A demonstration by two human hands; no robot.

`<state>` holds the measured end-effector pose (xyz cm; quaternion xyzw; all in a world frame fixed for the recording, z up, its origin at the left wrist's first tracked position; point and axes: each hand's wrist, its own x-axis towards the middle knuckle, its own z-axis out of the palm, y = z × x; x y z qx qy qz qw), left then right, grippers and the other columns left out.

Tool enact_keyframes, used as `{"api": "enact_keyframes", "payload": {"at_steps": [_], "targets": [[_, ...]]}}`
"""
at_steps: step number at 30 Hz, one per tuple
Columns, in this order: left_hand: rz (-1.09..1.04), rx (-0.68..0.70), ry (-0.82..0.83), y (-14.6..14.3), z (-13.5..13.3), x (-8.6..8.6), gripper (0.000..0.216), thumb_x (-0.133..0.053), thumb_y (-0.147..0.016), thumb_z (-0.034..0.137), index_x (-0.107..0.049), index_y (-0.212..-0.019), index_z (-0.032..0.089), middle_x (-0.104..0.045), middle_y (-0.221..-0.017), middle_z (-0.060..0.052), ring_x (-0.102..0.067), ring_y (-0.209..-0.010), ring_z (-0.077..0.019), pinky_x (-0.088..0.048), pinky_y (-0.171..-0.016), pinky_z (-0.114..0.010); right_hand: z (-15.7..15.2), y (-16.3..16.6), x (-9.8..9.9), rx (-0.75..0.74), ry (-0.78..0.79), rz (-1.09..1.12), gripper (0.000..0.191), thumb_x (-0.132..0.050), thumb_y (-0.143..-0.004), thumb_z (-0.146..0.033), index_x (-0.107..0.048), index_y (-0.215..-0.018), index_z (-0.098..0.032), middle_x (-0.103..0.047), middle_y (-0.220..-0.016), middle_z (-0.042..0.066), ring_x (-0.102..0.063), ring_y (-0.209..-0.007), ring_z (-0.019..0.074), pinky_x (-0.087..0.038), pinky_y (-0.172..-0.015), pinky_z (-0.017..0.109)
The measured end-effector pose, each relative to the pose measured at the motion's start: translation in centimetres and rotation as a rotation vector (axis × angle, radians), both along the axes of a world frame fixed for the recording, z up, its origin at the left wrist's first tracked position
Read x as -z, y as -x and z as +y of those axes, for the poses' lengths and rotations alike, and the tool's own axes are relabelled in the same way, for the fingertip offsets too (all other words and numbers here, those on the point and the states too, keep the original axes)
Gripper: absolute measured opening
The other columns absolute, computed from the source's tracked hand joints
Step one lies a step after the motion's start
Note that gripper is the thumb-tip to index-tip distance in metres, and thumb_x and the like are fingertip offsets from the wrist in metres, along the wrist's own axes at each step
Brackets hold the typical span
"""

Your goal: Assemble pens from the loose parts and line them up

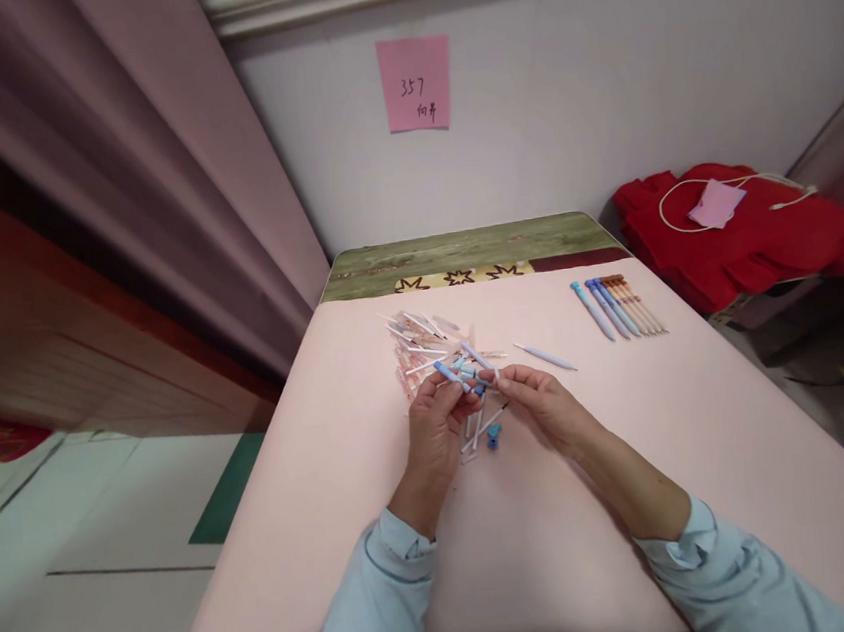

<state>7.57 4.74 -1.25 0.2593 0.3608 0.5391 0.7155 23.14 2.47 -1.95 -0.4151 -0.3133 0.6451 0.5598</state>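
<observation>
Left hand [435,423] pinching slim blue plastic pen part [446,371], right hand [550,405] beside it, grip unclear, thin white rods [426,351] beyond both

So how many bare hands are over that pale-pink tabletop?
2: the bare left hand holds a slim blue tube; the bare right hand, beside it, pinches a small pale piece.

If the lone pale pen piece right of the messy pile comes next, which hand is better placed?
Probably the right hand: the pale pen piece lies just beyond it, while the left hand, holding a blue pen part, is farther off.
</observation>
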Motion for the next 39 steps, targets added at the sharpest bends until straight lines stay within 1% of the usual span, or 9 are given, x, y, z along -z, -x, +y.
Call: {"api": "enact_keyframes", "payload": {"at_steps": [4, 8, 14, 18, 22, 26, 29, 33, 39], "targets": [[0.011, 0.011, -0.016, 0.0, -0.1, -0.2, 0.029, -0.082, -0.068, 0.022, -0.068, -0.092, 0.014, -0.071, -0.079, -0.002, -0.063, -0.062, -0.0096, -0.055, -0.066, -0.025, -0.3, -0.1, -0.1, -0.035, 0.03, -0.079, 0.03, -0.083, -0.07, -0.043, -0.069, -0.079, -0.018, -0.074, -0.082, 0.004, -0.065, -0.071, 0.0129, -0.046, -0.064, 0.023], [0.004, 0.032, -0.019, 0.0, -0.1, 0.1, 0.026, -0.082, -0.068, 0.022, -0.067, -0.087, 0.013, -0.071, -0.082, -0.003, -0.062, -0.062, -0.0089, -0.054, -0.061, -0.022, -0.4, 0.0, -0.1, -0.052, 0.021, -0.15, 0.031, -0.082, -0.07, -0.045, -0.069, -0.079, -0.018, -0.069, -0.07, 0.002, -0.058, -0.056, 0.0101, -0.042, -0.052, 0.021], [-0.097, 0.043, 0.073, 0.0, 0.1, 0.4, 0.026, -0.084, -0.067, 0.018, -0.066, -0.086, 0.015, -0.071, -0.082, -0.001, -0.065, -0.066, -0.009, -0.056, -0.065, -0.021, -0.4, 0.1, 0.0, 0.16, -0.17, -0.382, 0.024, -0.077, -0.076, -0.042, -0.072, -0.085, -0.021, -0.061, -0.064, -0.001, -0.051, -0.057, 0.0111, -0.044, -0.055, 0.024], [-0.131, 0.058, 0.099, -0.1, 0.1, 0.5, 0.026, -0.084, -0.067, 0.016, -0.066, -0.085, 0.015, -0.069, -0.075, 0.001, -0.064, -0.063, -0.0077, -0.055, -0.064, -0.019, -0.9, 0.2, -0.3, 0.261, -0.344, -0.675, 0.01, -0.072, -0.081, -0.032, -0.072, -0.085, -0.023, -0.063, -0.067, 0.0, -0.052, -0.058, 0.0129, -0.043, -0.057, 0.026], [-0.148, 0.036, 0.105, -0.1, 0.1, 0.5, 0.03, -0.084, -0.065, 0.015, -0.065, -0.088, 0.014, -0.069, -0.076, 0.001, -0.065, -0.064, -0.0084, -0.056, -0.064, -0.019, -1.4, 0.4, -0.5, 0.285, -0.569, -0.936, 0.005, -0.066, -0.084, -0.025, -0.071, -0.085, -0.023, -0.062, -0.069, 0.0, -0.052, -0.059, 0.0132, -0.043, -0.06, 0.027], [-0.137, 0.061, 0.099, -0.2, 0.0, 0.5, 0.028, -0.084, -0.065, 0.015, -0.065, -0.086, 0.013, -0.069, -0.076, 0.0, -0.065, -0.063, -0.0083, -0.056, -0.064, -0.019, -1.4, 0.6, -0.5, 0.293, -0.624, -1.06, 0.007, -0.062, -0.087, -0.023, -0.069, -0.085, -0.021, -0.062, -0.069, 0.0, -0.053, -0.059, 0.0121, -0.044, -0.059, 0.025], [-0.124, 0.087, 0.095, -0.2, -0.2, 0.3, 0.026, -0.084, -0.066, 0.014, -0.066, -0.084, 0.013, -0.069, -0.076, 0.0, -0.064, -0.062, -0.0081, -0.056, -0.064, -0.02, -1.4, 0.6, -0.4, 0.301, -0.584, -1.02, 0.007, -0.066, -0.087, -0.027, -0.069, -0.085, -0.021, -0.066, -0.071, 0.0, -0.057, -0.06, 0.0119, -0.047, -0.059, 0.024], [-0.147, 0.102, 0.107, -0.3, -0.3, 0.4, 0.024, -0.083, -0.067, 0.015, -0.066, -0.083, 0.013, -0.07, -0.076, -0.001, -0.066, -0.064, -0.0095, -0.057, -0.062, -0.02, -1.3, 0.7, 0.1, 0.294, -0.46, -0.799, 0.016, -0.075, -0.08, -0.034, -0.068, -0.08, -0.021, -0.069, -0.069, -0.001, -0.063, -0.059, 0.0126, -0.052, -0.059, 0.023], [-0.216, 0.14, 0.192, -0.1, -0.1, 0.9, 0.023, -0.082, -0.069, 0.014, -0.067, -0.086, 0.013, -0.07, -0.075, -0.001, -0.065, -0.061, -0.0083, -0.056, -0.059, -0.017, -1.2, 0.9, 0.5, 0.162, -0.409, -0.472, 0.017, -0.074, -0.082, -0.036, -0.07, -0.089, -0.02, -0.075, -0.081, 0.003, -0.072, -0.073, 0.0172, -0.059, -0.07, 0.028]]}}
